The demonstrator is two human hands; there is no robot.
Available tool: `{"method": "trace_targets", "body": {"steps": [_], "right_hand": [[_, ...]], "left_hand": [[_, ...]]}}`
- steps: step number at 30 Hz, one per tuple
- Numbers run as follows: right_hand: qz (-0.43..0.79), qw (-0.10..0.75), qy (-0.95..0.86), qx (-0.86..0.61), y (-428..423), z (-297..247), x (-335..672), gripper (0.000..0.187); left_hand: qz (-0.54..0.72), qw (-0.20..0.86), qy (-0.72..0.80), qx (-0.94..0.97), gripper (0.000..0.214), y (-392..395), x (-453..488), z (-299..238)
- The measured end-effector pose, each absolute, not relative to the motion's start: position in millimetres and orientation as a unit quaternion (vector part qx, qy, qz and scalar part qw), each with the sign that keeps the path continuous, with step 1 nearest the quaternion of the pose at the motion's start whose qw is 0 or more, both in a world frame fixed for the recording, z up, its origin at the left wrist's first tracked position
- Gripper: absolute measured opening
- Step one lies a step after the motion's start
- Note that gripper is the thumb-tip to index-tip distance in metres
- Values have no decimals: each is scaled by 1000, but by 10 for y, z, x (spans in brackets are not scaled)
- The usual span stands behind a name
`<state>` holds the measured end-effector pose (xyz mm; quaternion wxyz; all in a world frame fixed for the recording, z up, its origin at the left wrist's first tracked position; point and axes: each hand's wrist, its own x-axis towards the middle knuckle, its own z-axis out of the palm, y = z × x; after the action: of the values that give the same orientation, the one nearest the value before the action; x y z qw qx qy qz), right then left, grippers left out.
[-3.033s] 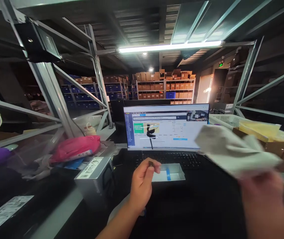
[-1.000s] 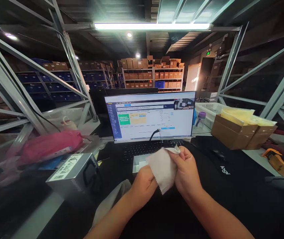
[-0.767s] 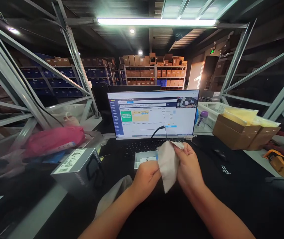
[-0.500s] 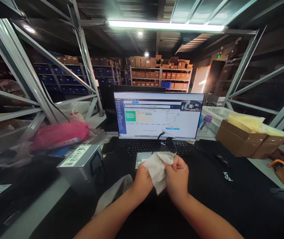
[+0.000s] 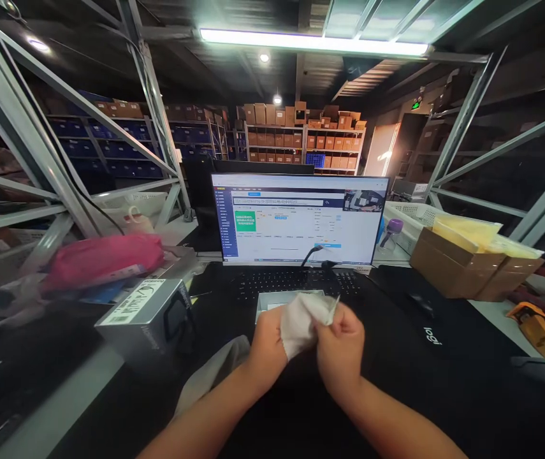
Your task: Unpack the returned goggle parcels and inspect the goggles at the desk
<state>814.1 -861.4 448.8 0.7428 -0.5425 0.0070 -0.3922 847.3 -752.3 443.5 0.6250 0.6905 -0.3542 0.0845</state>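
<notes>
Firstly, black desk (image 5: 296, 424), bare forearms reaching over it from the near edge. Grey fabric (image 5: 219, 370), crumpled, lying by the left forearm. Left hand (image 5: 267, 344): fingers curled toward the cloth (image 5: 299, 319), tips hidden behind it; how far they close, and on what, cannot be told. Right hand (image 5: 341, 347): thumb and fingers pinched together on the cloth's upper right end, no gap showing.

Cloth: one, pale, pinked at the edge, bunched, lifted above the desk. Placed between the two hands and touching both, so neither is nearer; its longer run slants from the left hand's knuckles up to the right hand's fingers, a corner standing past them.

Silver box (image 5: 143, 331), labelled on top, left of the hands, well apart. Open tray (image 5: 268, 299), directly beyond the cloth and partly covered by it. Keyboard (image 5: 262, 284), behind the tray. Dark curved strip (image 5: 306, 256), rising before the monitor (image 5: 291, 236); its lower end is unclear. Last, shelves (image 5: 305, 143) of cartons, far back.
</notes>
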Motion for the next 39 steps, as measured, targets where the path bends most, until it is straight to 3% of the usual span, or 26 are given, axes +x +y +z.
{"method": "trace_targets", "body": {"steps": [3, 7, 10, 14, 20, 22, 26, 32, 35, 39], "right_hand": [[-376, 722, -15, -581, -8573, 4450, 8138, 53], [-250, 829, -13, -500, -8846, 4724, 8168, 59], [-240, 870, -11, -430, -9052, 4922, 8164, 63], [-317, 817, 23, -481, -8993, 4866, 8123, 58], [-465, 633, -65, -616, -8598, 4517, 8090, 47], [-449, 640, -62, -620, -8598, 4532, 8081, 48], [-314, 742, -2, -592, -8801, 4731, 8065, 55], [-270, 814, 2, -514, -9047, 4902, 8126, 61], [-300, 786, 20, -540, -8939, 4804, 8110, 56], [-398, 667, 6, -630, -8705, 4624, 8013, 47]], "left_hand": [[65, 678, -323, 657, 33, -7535, 8467, 4446], [71, 651, -343, 673, 36, -7565, 8492, 4460], [102, 595, -395, 693, 43, -7575, 8483, 4474], [157, 571, -396, 702, 43, -7570, 8431, 4474], [137, 677, -309, 654, 35, -7512, 8403, 4486], [120, 686, -298, 652, 32, -7504, 8404, 4520], [97, 671, -325, 660, 28, -7539, 8381, 4556], [182, 552, -414, 700, 34, -7584, 8366, 4457], [208, 555, -403, 697, 35, -7550, 8378, 4467], [178, 615, -355, 681, 31, -7483, 8345, 4506]]}}
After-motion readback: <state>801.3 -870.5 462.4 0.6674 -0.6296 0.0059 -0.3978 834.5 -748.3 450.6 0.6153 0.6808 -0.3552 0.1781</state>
